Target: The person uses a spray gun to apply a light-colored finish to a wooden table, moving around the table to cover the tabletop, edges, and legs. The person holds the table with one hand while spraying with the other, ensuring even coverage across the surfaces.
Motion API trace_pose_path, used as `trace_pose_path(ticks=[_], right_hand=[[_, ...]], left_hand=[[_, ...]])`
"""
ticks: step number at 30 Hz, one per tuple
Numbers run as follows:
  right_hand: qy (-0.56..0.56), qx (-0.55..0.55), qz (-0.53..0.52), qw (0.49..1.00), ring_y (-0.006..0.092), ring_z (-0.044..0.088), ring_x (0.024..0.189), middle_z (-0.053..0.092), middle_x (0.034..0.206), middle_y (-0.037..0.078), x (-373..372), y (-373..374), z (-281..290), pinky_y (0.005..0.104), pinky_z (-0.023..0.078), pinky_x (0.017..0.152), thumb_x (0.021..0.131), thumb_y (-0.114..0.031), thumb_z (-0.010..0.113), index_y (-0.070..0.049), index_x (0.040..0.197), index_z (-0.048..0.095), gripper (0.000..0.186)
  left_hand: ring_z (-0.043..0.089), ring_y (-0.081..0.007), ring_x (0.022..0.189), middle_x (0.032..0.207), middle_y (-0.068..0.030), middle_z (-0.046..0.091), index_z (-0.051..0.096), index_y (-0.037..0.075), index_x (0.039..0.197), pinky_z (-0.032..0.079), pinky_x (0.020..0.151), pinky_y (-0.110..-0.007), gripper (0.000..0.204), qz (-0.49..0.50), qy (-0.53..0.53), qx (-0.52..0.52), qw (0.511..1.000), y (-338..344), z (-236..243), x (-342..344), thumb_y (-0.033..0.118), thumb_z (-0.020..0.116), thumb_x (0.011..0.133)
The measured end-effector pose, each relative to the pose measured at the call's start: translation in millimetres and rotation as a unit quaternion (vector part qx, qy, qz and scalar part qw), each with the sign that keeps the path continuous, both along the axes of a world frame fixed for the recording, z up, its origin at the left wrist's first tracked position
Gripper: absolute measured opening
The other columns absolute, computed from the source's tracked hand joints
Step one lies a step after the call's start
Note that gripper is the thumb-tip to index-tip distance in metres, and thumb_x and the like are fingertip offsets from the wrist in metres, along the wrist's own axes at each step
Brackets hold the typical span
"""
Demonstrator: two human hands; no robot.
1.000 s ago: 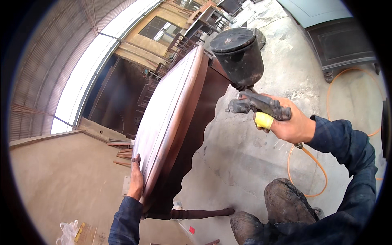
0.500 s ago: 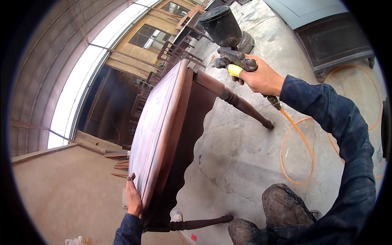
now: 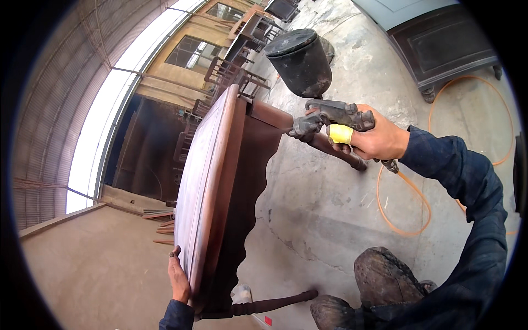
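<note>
My right hand point(image 3: 379, 140), with yellow tape round a finger, is wrapped about the grip of a dark spray gun point(image 3: 338, 114). A black paint cup point(image 3: 301, 66) sits above the gun. The nozzle points left, close to the table's scalloped dark apron point(image 3: 250, 165) and the top of a turned leg point(image 3: 341, 151). The brown wooden table point(image 3: 212, 203) is tipped up on edge, its top facing left. At its lower near end my left hand point(image 3: 179, 279) grips the tabletop's rim; some of those fingers are hidden behind it.
An orange air hose point(image 3: 407, 235) loops over the concrete floor on the right. A dark cabinet point(image 3: 448, 52) stands at the upper right. Chairs point(image 3: 234, 74) and other furniture line the far left, with wood strips point(image 3: 165, 225) beyond the table. My knees point(image 3: 385, 275) are below.
The spray gun and my right hand have moved down and a little right in the picture, the nozzle now beside the table's apron. My left hand keeps its hold on the table.
</note>
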State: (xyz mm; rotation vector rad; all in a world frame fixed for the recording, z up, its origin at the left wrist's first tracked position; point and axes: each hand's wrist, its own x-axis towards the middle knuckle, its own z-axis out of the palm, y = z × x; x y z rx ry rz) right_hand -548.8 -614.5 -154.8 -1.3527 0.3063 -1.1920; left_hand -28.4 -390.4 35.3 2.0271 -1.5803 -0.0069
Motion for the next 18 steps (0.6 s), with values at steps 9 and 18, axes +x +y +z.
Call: trace_pose_path(ticks=[9, 18], right_hand=[[0.014, -0.096, -0.197, 0.976, 0.0050, 0.050, 0.076, 0.063, 0.087, -0.002, 6.8, -35.7, -5.6, 0.0211, 0.044, 0.071, 0.093, -0.007, 0.058, 0.001, 0.129, 0.059, 0.037], [0.071, 0.009, -0.173, 0.982, 0.0062, 0.054, 0.079, 0.065, 0.093, 0.001, -2.8, -20.1, -72.4, 0.0236, 0.047, 0.072, 0.090, -0.002, 0.057, -0.002, 0.135, 0.056, 0.046]], left_hand=[[0.050, -0.0260, 0.129, 0.135, -0.0171, 0.057, 0.052, -0.006, 0.136, 0.032, 0.115, -0.041, 0.067, 0.037, -0.015, -0.004, 0.999, -3.1, -1.1, 9.5, 0.049, 0.025, 0.109], [0.051, -0.0264, 0.128, 0.137, -0.0195, 0.054, 0.047, -0.010, 0.140, 0.035, 0.114, -0.038, 0.064, 0.016, 0.034, -0.017, 0.999, -3.1, -5.4, 10.7, 0.043, 0.027, 0.110]])
